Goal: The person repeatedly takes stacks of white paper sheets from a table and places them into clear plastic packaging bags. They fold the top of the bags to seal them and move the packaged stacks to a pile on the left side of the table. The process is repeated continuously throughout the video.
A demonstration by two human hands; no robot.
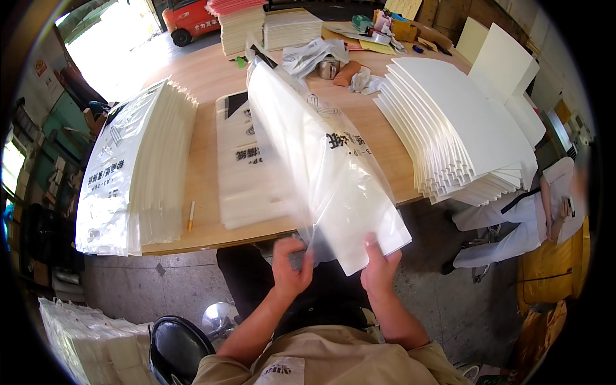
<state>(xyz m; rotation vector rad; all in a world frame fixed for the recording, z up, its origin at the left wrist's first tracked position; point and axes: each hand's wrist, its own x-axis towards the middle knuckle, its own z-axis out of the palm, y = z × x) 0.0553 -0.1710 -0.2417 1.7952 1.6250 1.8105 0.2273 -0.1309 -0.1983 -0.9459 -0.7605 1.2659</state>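
Observation:
A sheaf of white paper (356, 224) slants across the table's front edge inside a clear plastic bag (304, 215) with black print. My right hand (380, 268) grips the sheaf's near end, thumb on top. At the bag's near left edge, my left hand (292, 266) is closed in a pinch on the film. Beneath and left of the sheaf, flat printed plastic bags (253, 192) lie on the table. A tall stack of bagged paper (112, 186) stands at the left. On the right, fanned layers of white paper (455, 119) are piled up.
A cigarette (191, 216) lies near the wooden table's (208, 239) front edge. Farther back are a metal mug (328, 67), crumpled plastic and paper stacks (292, 29). A person (500, 228) sits at the right. Wrapped bundles (96, 340) and a black stool (179, 350) stand lower left.

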